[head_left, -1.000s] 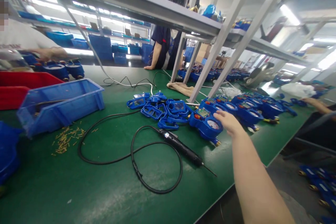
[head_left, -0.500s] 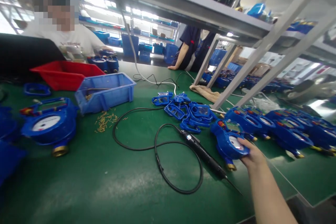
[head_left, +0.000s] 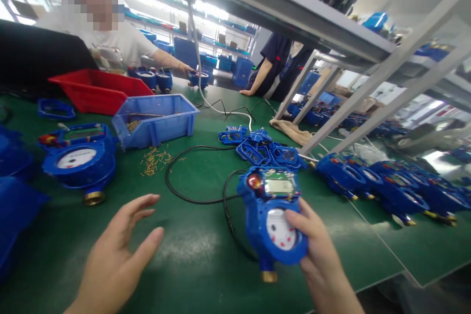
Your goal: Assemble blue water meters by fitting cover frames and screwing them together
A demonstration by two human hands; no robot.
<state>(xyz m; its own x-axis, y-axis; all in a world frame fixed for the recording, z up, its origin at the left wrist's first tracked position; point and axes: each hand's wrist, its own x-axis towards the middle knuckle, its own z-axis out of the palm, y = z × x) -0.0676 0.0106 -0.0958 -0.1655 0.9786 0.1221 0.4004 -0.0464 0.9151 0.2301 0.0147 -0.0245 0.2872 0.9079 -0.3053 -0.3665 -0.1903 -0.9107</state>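
My right hand (head_left: 320, 245) grips a blue water meter (head_left: 253, 225) by its round side, thumb over the white dial. The meter is raised above the green table, its circuit board, battery and small display exposed at the top and a brass threaded end pointing down. My left hand (head_left: 117, 250) is over the table to the left, fingers and thumb apart, holding nothing. Behind the held meter lies a pile of blue frame-like covers (head_left: 253, 152). A black cable (head_left: 191, 201) loops on the table; the electric screwdriver seen earlier is hidden behind the meter.
Another water meter (head_left: 81, 157) stands at left, near a blue bin (head_left: 158, 125) of screws, loose brass screws (head_left: 154, 159) and a red bin (head_left: 99, 88). Several meters (head_left: 397, 181) line the right side. Slanted shelf legs (head_left: 353, 93) rise there. A co-worker's hand (head_left: 186, 68) touches a meter across the table.
My right hand has lifted the water meter and brought it left, towards the middle. My left hand has come into view. The co-worker opposite has reached out to a meter.
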